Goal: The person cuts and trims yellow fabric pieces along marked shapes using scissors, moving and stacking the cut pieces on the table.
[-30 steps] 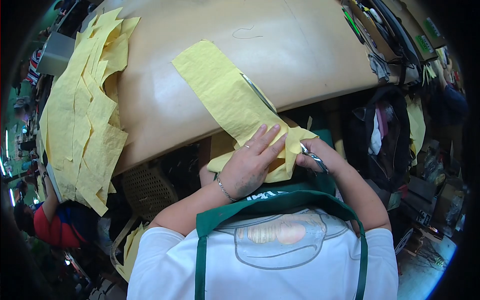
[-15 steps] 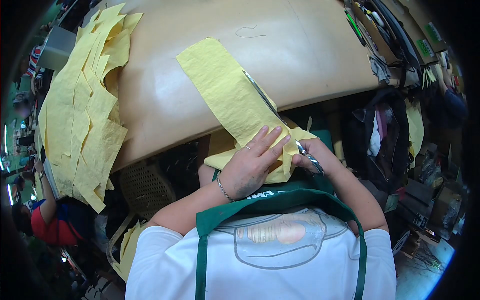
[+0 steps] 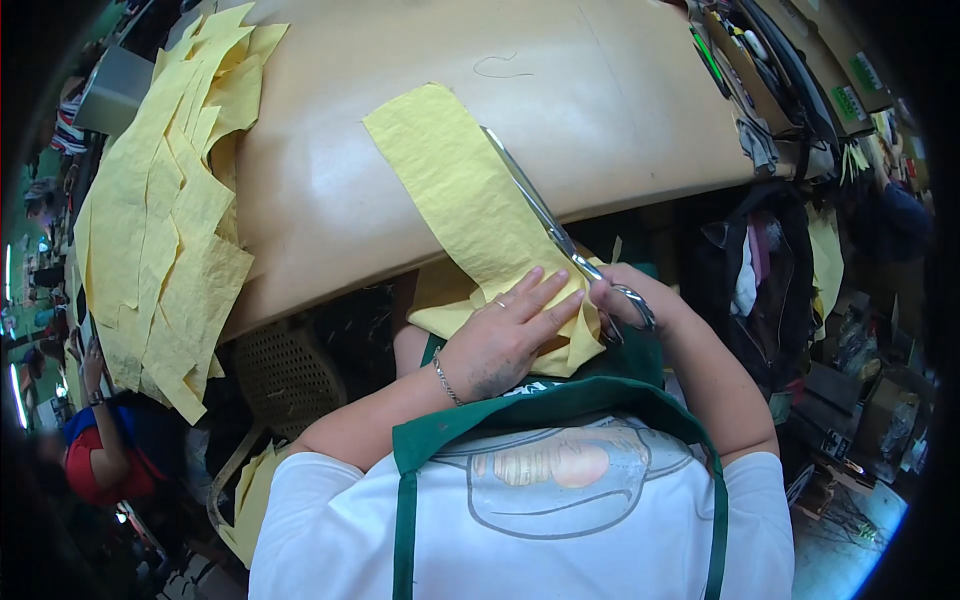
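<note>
A yellow sheet of cloth-like material (image 3: 450, 185) lies over the table's front edge, its lower part bunched above my lap. My left hand (image 3: 500, 335) rests flat on that lower part with fingers stretched out, a ring on one of them. In my right hand (image 3: 635, 295) are metal scissors (image 3: 545, 220), fingers wrapped round the handles. Their blades point up and left along the sheet's right edge and look nearly closed. Part of the right hand's grip is hidden behind the handles and folds.
Overlapping yellow pieces (image 3: 165, 220) are stacked on the left of the table (image 3: 330, 200). A loose thread (image 3: 503, 67) lies near the back. A box of pens and tools (image 3: 745, 60) stands at the right. A dark bag (image 3: 760, 270) hangs below it. Another person (image 3: 105, 450) is at far left.
The scissors have come out to the sheet's right edge, with more of the blades showing. The narrow flap beyond them no longer shows there. My right hand has shifted slightly; the sheet has moved slightly right.
</note>
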A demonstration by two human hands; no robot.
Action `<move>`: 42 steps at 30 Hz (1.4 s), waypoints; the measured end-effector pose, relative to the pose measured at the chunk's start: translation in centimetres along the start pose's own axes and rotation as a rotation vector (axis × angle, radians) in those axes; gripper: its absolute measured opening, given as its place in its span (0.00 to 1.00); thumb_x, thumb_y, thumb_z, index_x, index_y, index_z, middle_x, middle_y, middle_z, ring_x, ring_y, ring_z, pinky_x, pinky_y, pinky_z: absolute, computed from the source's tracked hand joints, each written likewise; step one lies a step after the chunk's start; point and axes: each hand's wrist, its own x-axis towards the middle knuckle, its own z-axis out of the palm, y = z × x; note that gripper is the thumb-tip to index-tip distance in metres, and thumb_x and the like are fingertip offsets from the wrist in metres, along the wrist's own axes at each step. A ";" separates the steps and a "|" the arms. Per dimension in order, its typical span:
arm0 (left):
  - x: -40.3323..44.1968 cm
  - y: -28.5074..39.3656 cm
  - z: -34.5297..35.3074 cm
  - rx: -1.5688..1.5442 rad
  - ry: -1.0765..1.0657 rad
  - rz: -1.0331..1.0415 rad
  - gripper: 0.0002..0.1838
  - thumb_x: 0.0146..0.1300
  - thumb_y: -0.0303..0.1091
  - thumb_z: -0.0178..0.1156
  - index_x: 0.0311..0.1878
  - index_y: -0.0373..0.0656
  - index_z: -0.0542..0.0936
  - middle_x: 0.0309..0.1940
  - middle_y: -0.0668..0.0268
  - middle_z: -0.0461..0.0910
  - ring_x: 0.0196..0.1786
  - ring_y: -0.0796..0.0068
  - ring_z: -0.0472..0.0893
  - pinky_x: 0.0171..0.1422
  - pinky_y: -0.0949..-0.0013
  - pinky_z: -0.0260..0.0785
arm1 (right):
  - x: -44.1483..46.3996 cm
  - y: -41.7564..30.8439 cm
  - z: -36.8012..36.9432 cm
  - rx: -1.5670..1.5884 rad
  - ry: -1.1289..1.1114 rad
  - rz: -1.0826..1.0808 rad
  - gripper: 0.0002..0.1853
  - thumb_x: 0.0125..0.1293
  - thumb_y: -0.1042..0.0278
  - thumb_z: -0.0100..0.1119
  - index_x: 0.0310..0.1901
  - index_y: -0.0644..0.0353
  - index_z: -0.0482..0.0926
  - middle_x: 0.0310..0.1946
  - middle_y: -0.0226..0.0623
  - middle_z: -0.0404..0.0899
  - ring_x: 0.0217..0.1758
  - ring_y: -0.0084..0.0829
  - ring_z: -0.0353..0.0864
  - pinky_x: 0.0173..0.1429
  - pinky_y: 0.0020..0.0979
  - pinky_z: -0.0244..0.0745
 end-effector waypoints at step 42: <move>-1.0 0.1 0.2 0.109 -0.132 -0.029 0.29 0.55 0.37 0.53 0.61 0.56 0.59 0.64 0.61 0.53 0.65 0.55 0.55 0.54 0.43 0.61 | 3.3 -2.5 0.3 -0.224 0.176 0.158 0.34 0.43 0.31 0.57 0.25 0.64 0.75 0.14 0.31 0.69 0.18 0.21 0.67 0.21 0.25 0.63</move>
